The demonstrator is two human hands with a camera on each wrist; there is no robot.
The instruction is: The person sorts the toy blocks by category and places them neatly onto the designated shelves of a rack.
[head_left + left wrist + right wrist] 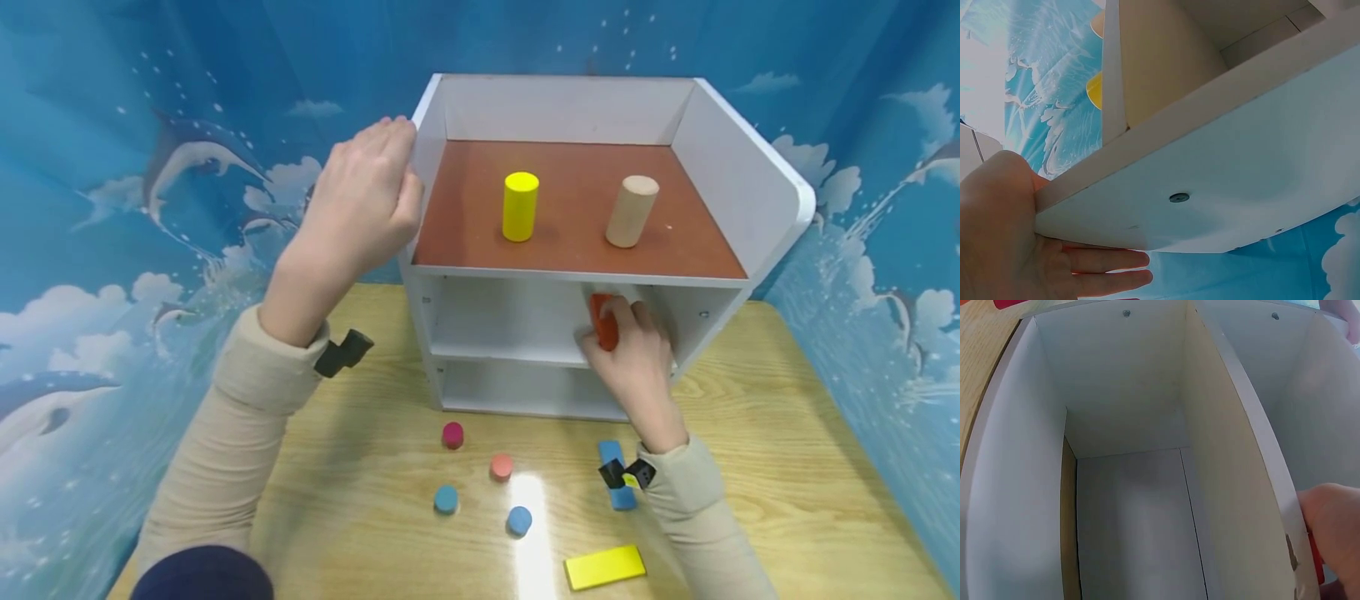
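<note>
My left hand (367,196) holds the upper left side panel of a white shelf unit (772,175). In the left wrist view, the thumb goes over the panel's edge while extended fingers lie along its outer face (1222,175). With the right hand (637,350) I pinch a red-orange block (604,323) upright in the middle compartment, towards its right side. Only a red sliver (1316,559) of that block shows beside the hand in the right wrist view. On the brown top stand a yellow cylinder (520,208) and a plain wooden cylinder (632,212).
Before the unit on the wooden table (360,517) lie a magenta disc (453,435), a coral disc (502,467) and two blue discs (446,499). A blue block (622,498) lies partly under the right wrist's camera in view; a yellow block (604,567) is nearer.
</note>
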